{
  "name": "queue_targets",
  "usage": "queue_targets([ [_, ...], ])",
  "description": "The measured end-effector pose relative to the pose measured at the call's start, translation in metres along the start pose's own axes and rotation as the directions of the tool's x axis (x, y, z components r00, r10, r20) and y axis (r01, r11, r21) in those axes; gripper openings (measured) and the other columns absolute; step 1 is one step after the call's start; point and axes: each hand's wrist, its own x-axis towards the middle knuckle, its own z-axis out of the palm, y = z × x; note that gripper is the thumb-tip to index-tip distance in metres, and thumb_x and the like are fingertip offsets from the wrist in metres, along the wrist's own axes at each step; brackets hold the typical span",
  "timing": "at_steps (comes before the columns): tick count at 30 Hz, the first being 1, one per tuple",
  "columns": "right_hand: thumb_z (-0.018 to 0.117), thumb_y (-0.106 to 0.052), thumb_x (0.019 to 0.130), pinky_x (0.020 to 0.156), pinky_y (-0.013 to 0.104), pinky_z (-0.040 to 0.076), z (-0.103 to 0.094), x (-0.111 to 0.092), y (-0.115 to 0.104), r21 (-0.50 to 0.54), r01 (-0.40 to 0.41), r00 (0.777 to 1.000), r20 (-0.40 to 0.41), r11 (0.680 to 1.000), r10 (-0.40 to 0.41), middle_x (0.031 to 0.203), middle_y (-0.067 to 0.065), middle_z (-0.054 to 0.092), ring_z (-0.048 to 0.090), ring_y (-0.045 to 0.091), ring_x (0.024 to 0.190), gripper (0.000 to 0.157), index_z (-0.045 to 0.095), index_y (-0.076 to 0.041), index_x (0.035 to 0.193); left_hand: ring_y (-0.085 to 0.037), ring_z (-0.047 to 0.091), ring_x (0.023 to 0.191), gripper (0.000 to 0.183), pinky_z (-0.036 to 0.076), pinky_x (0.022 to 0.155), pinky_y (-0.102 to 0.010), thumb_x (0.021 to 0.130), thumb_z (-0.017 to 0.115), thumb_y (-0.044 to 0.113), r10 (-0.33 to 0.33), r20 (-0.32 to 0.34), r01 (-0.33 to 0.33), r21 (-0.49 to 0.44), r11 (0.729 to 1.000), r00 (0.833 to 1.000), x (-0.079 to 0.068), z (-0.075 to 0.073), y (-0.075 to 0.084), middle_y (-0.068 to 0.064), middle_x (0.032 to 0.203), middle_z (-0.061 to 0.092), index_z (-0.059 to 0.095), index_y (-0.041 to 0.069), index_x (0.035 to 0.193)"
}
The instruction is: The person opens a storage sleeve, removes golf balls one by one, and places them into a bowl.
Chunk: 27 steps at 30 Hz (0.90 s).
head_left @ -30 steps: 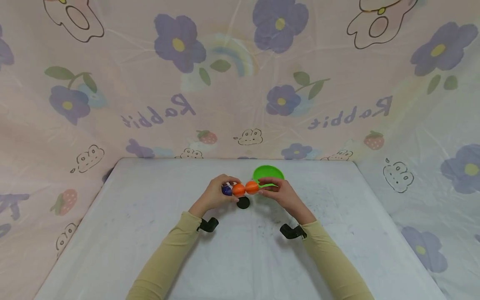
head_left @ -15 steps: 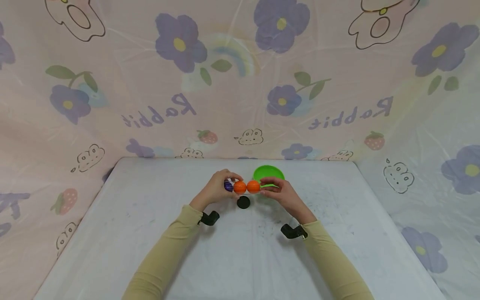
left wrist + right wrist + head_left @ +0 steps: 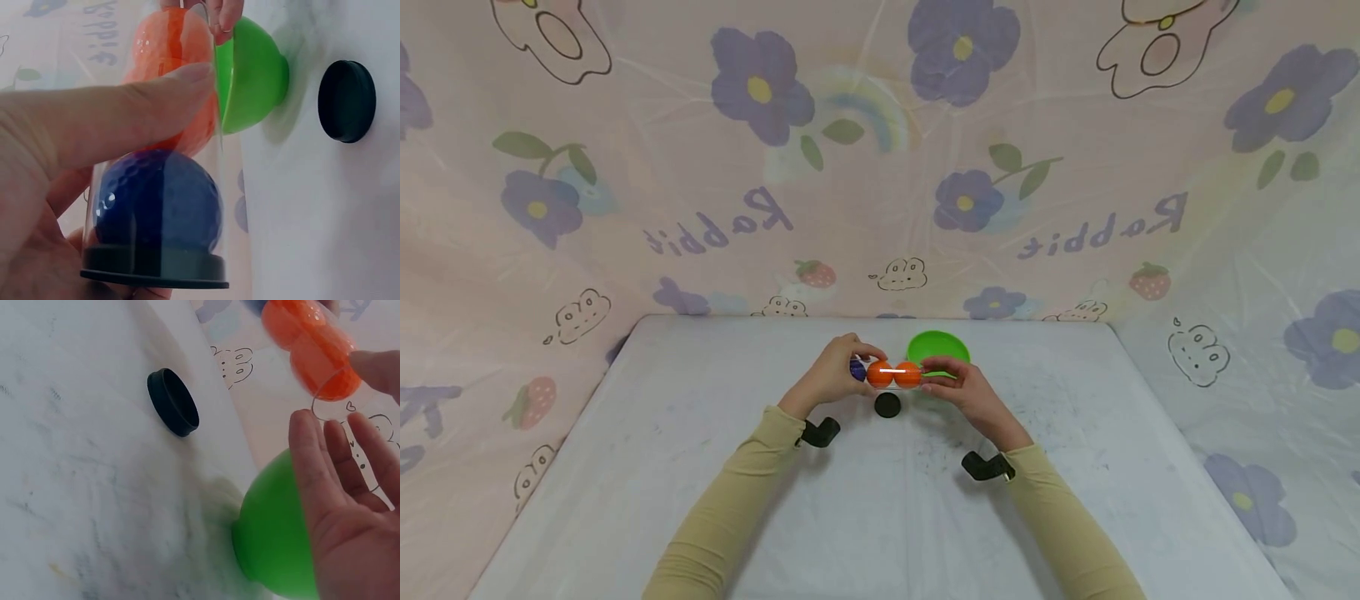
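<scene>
A clear tube [image 3: 893, 387] lies level above the table, holding a blue golf ball [image 3: 159, 203] and two orange balls [image 3: 880, 374] in a row. Its left end wears a black cap [image 3: 156, 265]; the right end is uncapped. My left hand [image 3: 835, 372] grips the tube around the blue ball, with the thumb laid across its side. At the uncapped rim, my right hand [image 3: 964, 388] pinches the tube between thumb and fingertips. Below the tube, a loose black cap [image 3: 887, 406] rests on the table.
A green bowl [image 3: 938, 345] stands behind and beneath my right hand. The white tabletop [image 3: 880, 517] meets a patterned cloth backdrop [image 3: 865, 192] at its far edge. Dark angled mounts [image 3: 822, 432] sit at both wrists.
The left hand has risen slightly, and the tube has gone from tilted to level with the balls inside. My right hand has barely moved. Cap and bowl stay put.
</scene>
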Motion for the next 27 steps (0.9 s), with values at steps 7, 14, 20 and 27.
queue_targets([
  [7,0.070,-0.005,0.086,0.091,0.035,0.048,0.000,0.001,0.004,0.020,0.003,1.000,-0.012,1.000,-0.003,0.126,0.015,0.054,0.060,0.023,0.109,0.049,0.051,0.005,0.130,-0.022,0.050,0.093,0.052,0.042,0.080,-0.036,0.063,0.090,0.008,-0.003,0.013,0.003,-0.016,1.000,1.000,0.001,-0.003,0.003,-0.002,0.091,0.053,0.072,0.013,0.111],
  [14,0.070,-0.006,0.087,0.094,0.042,0.045,0.000,0.000,0.004,0.038,0.005,1.000,-0.003,0.999,-0.005,0.128,0.016,0.052,0.058,0.025,0.111,0.049,0.051,0.004,0.130,-0.029,0.051,0.096,0.051,0.042,0.078,-0.037,0.063,0.089,0.006,-0.009,0.032,0.010,-0.043,0.999,0.999,0.001,-0.007,0.008,-0.015,0.099,0.055,0.072,0.013,0.111],
  [20,0.071,-0.007,0.086,0.097,0.047,0.041,0.001,-0.002,0.006,0.069,0.009,1.000,0.003,0.998,-0.009,0.129,0.016,0.051,0.058,0.026,0.112,0.050,0.050,0.004,0.130,-0.027,0.051,0.095,0.050,0.042,0.079,-0.036,0.063,0.090,0.010,0.002,0.040,-0.002,-0.002,1.000,0.999,0.000,-0.010,0.013,-0.013,0.099,0.055,0.072,0.013,0.110],
  [27,0.071,-0.006,0.086,0.092,0.038,0.047,0.001,-0.002,0.009,0.098,0.038,0.999,0.007,0.994,-0.039,0.129,0.017,0.051,0.059,0.025,0.110,0.050,0.049,0.006,0.130,-0.034,0.052,0.099,0.051,0.042,0.080,-0.038,0.062,0.090,0.007,0.008,0.046,-0.009,0.009,1.000,0.999,0.001,-0.011,0.015,-0.016,0.100,0.056,0.072,0.012,0.110],
])
